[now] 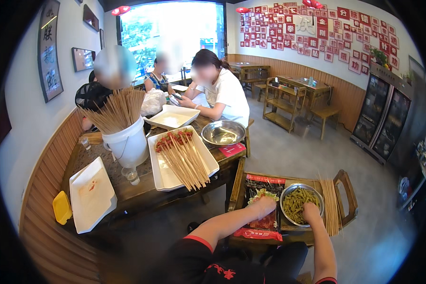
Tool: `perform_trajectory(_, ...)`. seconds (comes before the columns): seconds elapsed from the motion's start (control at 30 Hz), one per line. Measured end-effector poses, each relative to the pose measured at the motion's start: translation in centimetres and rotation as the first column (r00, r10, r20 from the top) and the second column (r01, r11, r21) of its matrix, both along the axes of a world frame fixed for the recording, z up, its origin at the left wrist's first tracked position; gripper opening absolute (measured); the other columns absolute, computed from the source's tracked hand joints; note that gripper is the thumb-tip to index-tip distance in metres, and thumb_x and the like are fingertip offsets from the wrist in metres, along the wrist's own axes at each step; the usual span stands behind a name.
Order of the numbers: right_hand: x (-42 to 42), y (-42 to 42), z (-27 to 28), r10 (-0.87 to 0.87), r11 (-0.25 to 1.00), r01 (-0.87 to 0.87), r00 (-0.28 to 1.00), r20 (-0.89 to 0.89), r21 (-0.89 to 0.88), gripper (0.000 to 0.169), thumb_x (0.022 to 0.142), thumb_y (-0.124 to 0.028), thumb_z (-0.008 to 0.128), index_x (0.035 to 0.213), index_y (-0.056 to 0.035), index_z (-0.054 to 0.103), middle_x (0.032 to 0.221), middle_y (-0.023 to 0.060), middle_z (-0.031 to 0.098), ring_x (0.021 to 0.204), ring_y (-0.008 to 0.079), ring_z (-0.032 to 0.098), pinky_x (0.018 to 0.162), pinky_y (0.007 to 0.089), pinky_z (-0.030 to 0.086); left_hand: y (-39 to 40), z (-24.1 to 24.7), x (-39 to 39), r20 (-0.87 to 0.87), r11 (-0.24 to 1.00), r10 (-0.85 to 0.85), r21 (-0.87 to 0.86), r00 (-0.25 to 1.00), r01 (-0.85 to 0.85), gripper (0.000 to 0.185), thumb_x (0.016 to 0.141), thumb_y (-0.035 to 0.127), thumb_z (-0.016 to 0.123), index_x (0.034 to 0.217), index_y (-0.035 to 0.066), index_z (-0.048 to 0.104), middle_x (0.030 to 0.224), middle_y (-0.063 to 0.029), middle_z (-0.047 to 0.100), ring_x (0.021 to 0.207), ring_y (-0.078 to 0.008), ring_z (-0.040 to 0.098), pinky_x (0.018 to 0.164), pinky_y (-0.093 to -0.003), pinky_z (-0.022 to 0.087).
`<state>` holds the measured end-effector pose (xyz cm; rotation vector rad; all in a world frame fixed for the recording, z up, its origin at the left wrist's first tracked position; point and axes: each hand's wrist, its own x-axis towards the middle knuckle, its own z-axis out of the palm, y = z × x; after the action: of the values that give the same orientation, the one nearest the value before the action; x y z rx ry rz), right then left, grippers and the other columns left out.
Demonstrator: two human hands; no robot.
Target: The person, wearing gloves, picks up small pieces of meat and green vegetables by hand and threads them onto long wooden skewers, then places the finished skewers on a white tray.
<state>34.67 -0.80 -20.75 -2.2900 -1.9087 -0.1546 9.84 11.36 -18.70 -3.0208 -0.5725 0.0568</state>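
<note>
My left hand [267, 206] is over a printed plastic food bag [266, 180], its fingers at some pale green pieces [261, 196] lying on the bag. Red contents show through the bag's lower part. My right hand [312, 212] reaches into a round steel bowl [286, 217] filled with cut green vegetable pieces [300, 198]. Its fingertips are down among the pieces, so what they grip is hidden. To the right of the bowl lies a bundle of thin wooden skewers [329, 204]. Everything here rests on a wooden cart with raised end handles [350, 198].
On the table, a white tray [159, 174] holds loaded skewers [184, 156], their sticks overhanging its front edge. A white bucket of skewers [127, 145], a steel basin [223, 132], an empty-looking tray [172, 116] and a tilted tray [94, 202] stand around it. People sit behind.
</note>
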Motion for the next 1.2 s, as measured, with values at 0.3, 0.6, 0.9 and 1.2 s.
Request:
perform_trajectory(0.3,0.2,0.5,0.6,-0.048,0.996,0.047,0.999,-0.011,-0.07,0.012,0.075,-0.007,0.055,0.081,-0.0024,0.063,0.091,0.0222,0.064,0.09,0.0375,0.062,0.077,0.0466,0.05,0.6,5.0,-0.3,0.143,0.944,0.247,-0.261,0.959,-0.204,0.018,0.07,0.013,0.059,0.076,-0.001,0.07,0.079,-0.0236,0.066,0.074,-0.0368,0.066,0.072,-0.0414,0.055)
perform_trajectory(0.6,-2.8,1.4,2.7,-0.016,0.999,0.019,0.998,-0.056,0.05,0.019,0.076,-0.005,0.057,0.095,-0.0021,0.058,0.093,0.0211,0.061,0.09,0.0378,0.062,0.077,0.0464,0.051,3.7,3.6,-5.0,0.253,-0.006,0.661,-0.94,0.706,0.342,0.015,0.081,0.008,0.058,0.092,-0.001,0.064,0.084,-0.0102,0.067,0.079,-0.0219,0.065,0.074,-0.0342,0.053)
perform_trajectory(0.9,-1.2,-1.6,4.6,0.096,0.969,-0.014,0.94,-0.326,0.246,0.013,0.076,-0.007,0.06,0.088,-0.0016,0.063,0.085,0.0199,0.063,0.085,0.0373,0.061,0.076,0.0438,0.049,2.8,4.1,-4.0,0.221,-0.264,0.624,-0.843,0.75,0.468,0.015,0.087,0.007,0.058,0.099,-0.002,0.06,0.089,-0.0123,0.065,0.082,-0.0229,0.064,0.077,-0.0335,0.053)
perform_trajectory(1.2,-6.1,-1.4,8.0,0.158,0.982,0.074,0.175,-0.972,0.173,0.022,0.088,-0.008,0.062,0.106,0.0042,0.06,0.087,0.0122,0.069,0.079,0.0135,0.067,0.071,0.0238,0.053,2.9,4.1,-4.5,0.222,-0.268,0.703,-0.797,0.676,0.541,0.013,0.089,0.014,0.055,0.085,0.002,0.06,0.078,-0.0074,0.059,0.078,-0.0234,0.061,0.078,-0.0389,0.052)
